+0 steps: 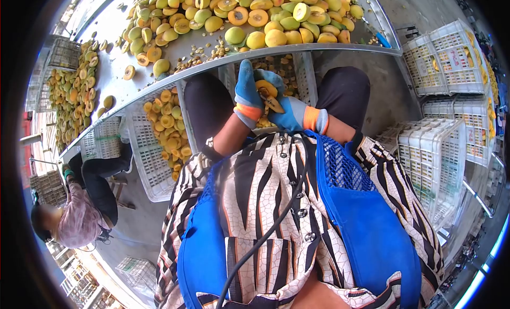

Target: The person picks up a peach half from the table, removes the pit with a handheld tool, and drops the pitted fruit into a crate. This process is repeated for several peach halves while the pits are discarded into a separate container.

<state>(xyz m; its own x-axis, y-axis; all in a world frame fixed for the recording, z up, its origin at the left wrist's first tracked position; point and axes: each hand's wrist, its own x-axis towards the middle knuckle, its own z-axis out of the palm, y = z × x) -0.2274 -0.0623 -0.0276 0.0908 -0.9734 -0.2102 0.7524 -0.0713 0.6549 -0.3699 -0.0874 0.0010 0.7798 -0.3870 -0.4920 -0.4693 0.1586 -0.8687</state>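
Grasping: two blue-gloved hands, left and right, closed together around two cut fruit pieces, just on the wearer's side of the metal table. Fingers overlap behind the fruit; which hand bears which piece cannot be told.

Obscured: the table's far edge, cut off above; contents of the crate under the table, partly covered by the hands; a blue object at the table's near right corner, nature unclear.

Edges and room: the table's near rim, close to the left fingertips, contact uncertain; grey floor between the right knee and the crates right of the table.

Counts: fruit heap on the table, too dense to number; one fruit-filled white crate at the table's near left; at least three crates to its right; one other person, seated beyond its left end.
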